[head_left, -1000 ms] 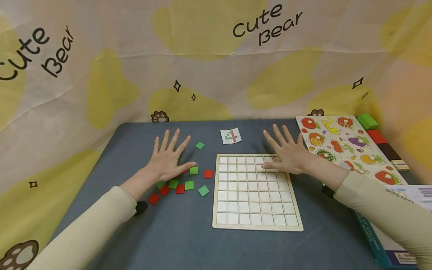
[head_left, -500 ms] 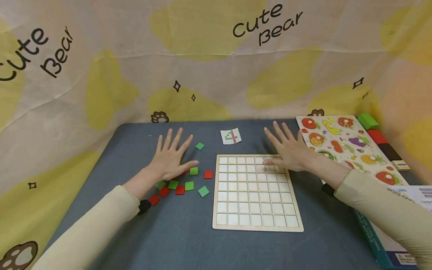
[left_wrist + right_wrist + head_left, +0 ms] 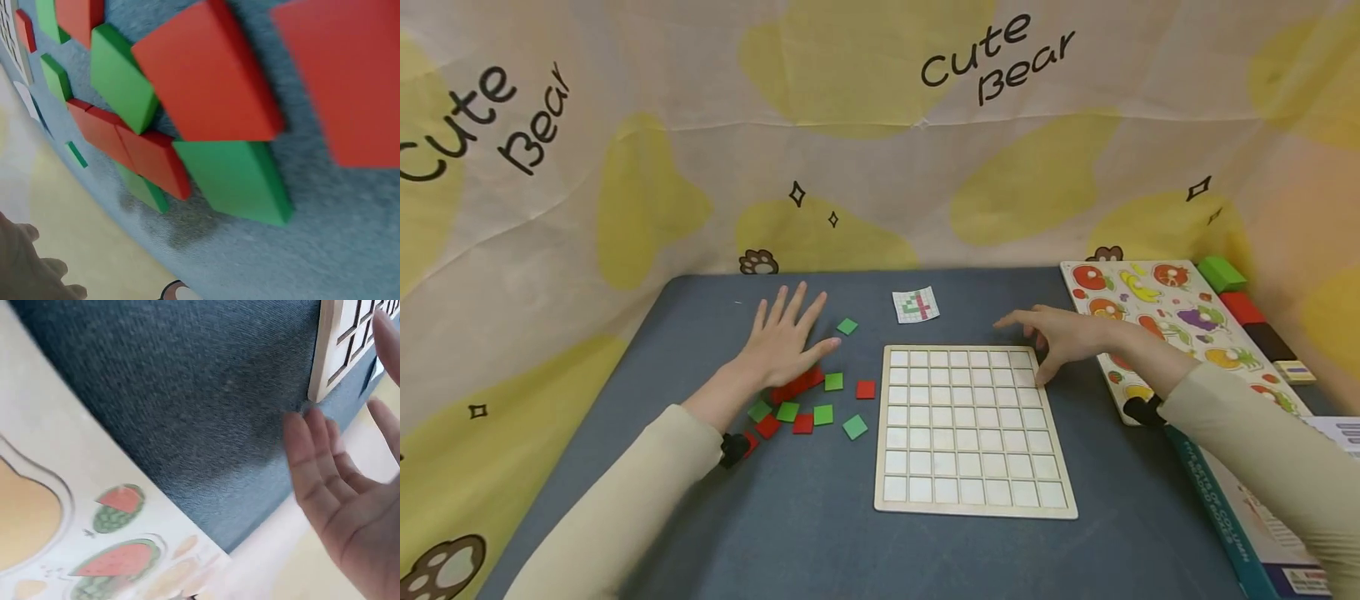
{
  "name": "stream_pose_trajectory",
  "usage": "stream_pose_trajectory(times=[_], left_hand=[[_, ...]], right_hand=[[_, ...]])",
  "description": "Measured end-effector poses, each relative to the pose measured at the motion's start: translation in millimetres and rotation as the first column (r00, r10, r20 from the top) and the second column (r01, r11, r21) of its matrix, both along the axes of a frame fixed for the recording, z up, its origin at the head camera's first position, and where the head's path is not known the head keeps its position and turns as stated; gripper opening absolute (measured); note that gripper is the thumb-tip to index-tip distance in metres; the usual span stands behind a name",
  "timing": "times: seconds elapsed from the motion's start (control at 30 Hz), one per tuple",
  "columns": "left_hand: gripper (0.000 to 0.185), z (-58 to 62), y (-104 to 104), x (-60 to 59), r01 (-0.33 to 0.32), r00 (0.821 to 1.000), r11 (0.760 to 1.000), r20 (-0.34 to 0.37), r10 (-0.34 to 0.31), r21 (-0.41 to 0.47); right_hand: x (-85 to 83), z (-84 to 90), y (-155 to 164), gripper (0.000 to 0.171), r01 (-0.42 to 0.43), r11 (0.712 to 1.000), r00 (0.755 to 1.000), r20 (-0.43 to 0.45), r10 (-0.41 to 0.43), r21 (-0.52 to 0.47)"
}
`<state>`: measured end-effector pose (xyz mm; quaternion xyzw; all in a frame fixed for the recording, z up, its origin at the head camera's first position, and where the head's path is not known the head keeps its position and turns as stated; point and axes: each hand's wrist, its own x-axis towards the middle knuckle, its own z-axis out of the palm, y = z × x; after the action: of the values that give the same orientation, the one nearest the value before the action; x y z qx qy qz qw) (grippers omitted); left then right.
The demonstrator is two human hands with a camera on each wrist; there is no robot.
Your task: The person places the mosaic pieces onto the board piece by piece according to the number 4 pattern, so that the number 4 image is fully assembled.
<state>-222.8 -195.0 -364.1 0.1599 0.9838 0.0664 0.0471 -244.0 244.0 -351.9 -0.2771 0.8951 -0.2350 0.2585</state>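
My left hand (image 3: 782,346) hovers palm down with fingers spread, above loose red and green square tiles; a red tile (image 3: 865,389) and a green tile (image 3: 854,427) lie to its right. In the left wrist view, a large red tile (image 3: 209,78) leans against its neighbours, and no tile is in the fingers. At the far right corner of the white grid board (image 3: 973,429) is my right hand (image 3: 1067,335), index finger extended and the others loosely bent. The right wrist view shows these fingers (image 3: 322,469) holding nothing, beside the board's corner.
A small pattern card (image 3: 916,306) lies behind the grid board. On the right are a fruit-picture board (image 3: 1206,321), green and red blocks (image 3: 1242,307) beyond it, and a teal-edged box (image 3: 1247,517) nearer. A printed cloth (image 3: 865,150) hangs behind the table.
My right hand, earlier spread flat over the grid board's far right part, has turned and moved right, its fingers bending. The left hand has risen slightly away from me, uncovering more red tiles.
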Motion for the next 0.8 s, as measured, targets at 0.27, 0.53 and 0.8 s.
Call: stream_pose_trajectory(times=[0.27, 0.53, 0.8], left_hand=[[0.078, 3.2, 7, -8.9, 0.002, 0.999, 1.000, 0.051, -0.003, 0.020], [0.074, 6.1, 17, -20.4, 0.037, 0.988, 0.999, 0.149, -0.041, 0.030], [0.059, 9.8, 21, -33.0, 0.088, 0.974, 0.985, 0.194, -0.117, 0.150]], right_hand=[[0.8, -3.4, 0, 0.091, -0.040, 0.996, 0.999, 0.038, 0.037, 0.074], [3.7, -4.3, -2, 0.087, -0.052, 0.991, 0.999, 0.002, 0.052, 0.123], [4.6, -3.2, -5, 0.085, -0.083, 0.982, 0.996, -0.028, 0.089, 0.167]])
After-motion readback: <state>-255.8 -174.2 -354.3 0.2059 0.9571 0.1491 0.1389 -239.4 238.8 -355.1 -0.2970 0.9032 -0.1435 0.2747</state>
